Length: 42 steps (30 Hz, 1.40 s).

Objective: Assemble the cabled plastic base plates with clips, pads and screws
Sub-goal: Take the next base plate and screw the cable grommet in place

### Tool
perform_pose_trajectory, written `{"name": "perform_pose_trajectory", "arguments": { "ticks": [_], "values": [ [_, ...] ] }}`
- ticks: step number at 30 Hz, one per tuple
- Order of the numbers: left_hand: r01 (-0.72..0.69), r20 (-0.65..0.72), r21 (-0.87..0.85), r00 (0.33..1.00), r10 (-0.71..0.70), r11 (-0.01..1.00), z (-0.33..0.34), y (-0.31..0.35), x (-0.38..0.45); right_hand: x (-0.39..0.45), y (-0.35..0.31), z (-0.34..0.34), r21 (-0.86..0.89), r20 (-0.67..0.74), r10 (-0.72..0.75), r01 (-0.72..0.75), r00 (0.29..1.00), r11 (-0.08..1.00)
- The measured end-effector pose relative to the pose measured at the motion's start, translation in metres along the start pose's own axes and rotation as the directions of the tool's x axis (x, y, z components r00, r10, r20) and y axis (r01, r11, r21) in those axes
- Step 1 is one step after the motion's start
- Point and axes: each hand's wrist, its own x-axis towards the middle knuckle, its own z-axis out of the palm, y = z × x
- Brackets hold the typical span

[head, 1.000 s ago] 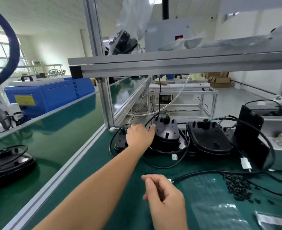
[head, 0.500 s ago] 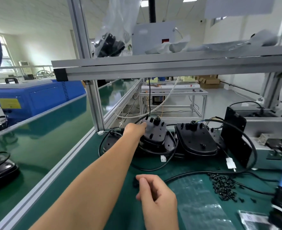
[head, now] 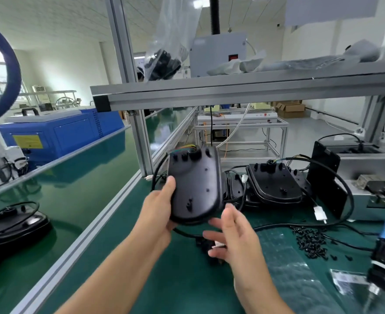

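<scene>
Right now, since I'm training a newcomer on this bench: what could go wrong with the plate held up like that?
1. The left hand alone grips the black plastic base plate; the right hand is open, so it might slip.
2. Its black cable trails beside the loose small black screws and could scatter them.

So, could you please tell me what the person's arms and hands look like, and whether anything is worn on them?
Both forearms are bare to the frame's bottom edge, with no sleeves in view. The left hand and right hand wear no gloves, and no rings, watch or wrist strap show. The right hand's fingers are blurred.
</scene>
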Motion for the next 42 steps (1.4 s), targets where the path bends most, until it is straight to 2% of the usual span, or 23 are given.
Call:
{"name": "perform_pose_trajectory", "arguments": {
  "ticks": [3,4,6,8,10,11,12,14,17,19,21,24,27,29,32,33,35,37,38,39,40,41,42],
  "values": [
    [-0.022,-0.001,0.148,1.000,0.023,0.989,0.000,-0.029,-0.040,-0.002,-0.009,-0.005,0.023,-0.018,-0.025,0.025,1.000,0.999],
    [0.001,0.033,0.139,0.999,-0.006,0.990,-0.003,-0.034,-0.049,-0.003,-0.011,-0.009,0.046,-0.046,-0.011,0.014,0.999,0.999],
    [0.179,0.140,-0.102,0.976,-0.164,0.979,-0.012,-0.034,-0.054,-0.004,-0.016,-0.020,0.107,-0.072,0.034,-0.026,0.997,0.994],
    [0.438,0.262,-0.387,0.896,-0.358,0.812,-0.025,-0.030,-0.043,-0.011,-0.026,-0.031,0.175,-0.055,0.051,-0.041,0.997,0.984],
    [0.573,0.328,-0.501,0.819,-0.470,0.649,-0.032,-0.027,-0.025,-0.023,-0.038,-0.040,0.182,-0.014,0.027,-0.024,1.000,0.983],
    [0.603,0.345,-0.523,0.796,-0.498,0.602,-0.032,-0.025,-0.015,-0.031,-0.043,-0.046,0.164,0.022,0.014,-0.017,1.000,0.986],
    [0.618,0.339,-0.528,0.782,-0.523,0.582,-0.030,-0.025,-0.006,-0.041,-0.047,-0.050,0.144,0.067,0.010,-0.019,0.998,0.989],
    [0.628,0.306,-0.483,0.773,-0.555,0.609,-0.021,-0.027,0.010,-0.060,-0.053,-0.060,0.096,0.150,0.029,-0.044,0.988,0.994],
    [0.661,0.319,-0.240,0.746,-0.585,0.711,-0.004,-0.030,0.010,-0.087,-0.056,-0.073,0.026,0.152,0.094,-0.099,0.984,0.995],
    [0.622,0.382,-0.087,0.743,-0.550,0.779,0.002,-0.026,0.003,-0.100,-0.057,-0.081,-0.060,0.073,0.137,-0.133,0.988,0.989],
    [0.530,0.402,-0.023,0.781,-0.478,0.848,0.004,-0.010,-0.005,-0.107,-0.055,-0.088,-0.182,-0.008,0.178,-0.176,0.984,0.967],
    [0.248,0.406,0.117,0.872,-0.275,0.962,0.003,0.020,-0.017,-0.112,-0.047,-0.089,-0.264,-0.085,0.306,-0.318,0.948,0.911],
    [0.036,0.421,0.209,0.899,-0.123,0.977,0.000,0.039,-0.030,-0.112,-0.037,-0.085,-0.348,-0.136,0.393,-0.415,0.909,0.840],
    [-0.079,0.425,0.258,0.904,-0.040,0.963,-0.007,0.041,-0.038,-0.113,-0.028,-0.079,-0.470,-0.168,0.389,-0.421,0.906,0.776],
    [-0.207,0.380,0.322,0.922,0.074,0.924,-0.024,0.030,-0.044,-0.115,-0.022,-0.068,-0.596,-0.285,0.233,-0.362,0.930,0.717],
    [-0.222,0.358,0.327,0.929,0.097,0.918,-0.031,0.026,-0.045,-0.115,-0.025,-0.064,-0.705,-0.282,0.195,-0.341,0.939,0.622],
    [-0.209,0.308,0.301,0.945,0.113,0.930,-0.044,0.019,-0.045,-0.112,-0.028,-0.062,-0.910,-0.216,0.165,-0.260,0.962,0.322],
    [-0.179,0.271,0.278,0.957,0.102,0.944,-0.054,0.015,-0.045,-0.104,-0.028,-0.066,-0.972,-0.178,0.101,-0.191,0.979,0.137],
    [-0.172,0.266,0.277,0.959,0.097,0.946,-0.056,0.013,-0.045,-0.101,-0.027,-0.069,-0.983,-0.165,0.050,-0.169,0.985,0.078],
    [-0.172,0.269,0.277,0.958,0.096,0.945,-0.057,0.012,-0.044,-0.098,-0.026,-0.070,-0.989,-0.136,-0.004,-0.135,0.991,0.056],
    [-0.177,0.275,0.279,0.956,0.098,0.944,-0.056,0.010,-0.044,-0.094,-0.027,-0.069,-0.990,-0.090,-0.059,-0.082,0.994,0.118],
    [-0.187,0.284,0.285,0.953,0.104,0.940,-0.055,0.009,-0.045,-0.088,-0.029,-0.067,-0.967,-0.046,-0.092,-0.021,0.995,0.253],
    [-0.200,0.295,0.292,0.949,0.111,0.935,-0.053,0.007,-0.046,-0.082,-0.034,-0.063,-0.895,-0.013,-0.100,0.033,0.995,0.445]
  ]
}}
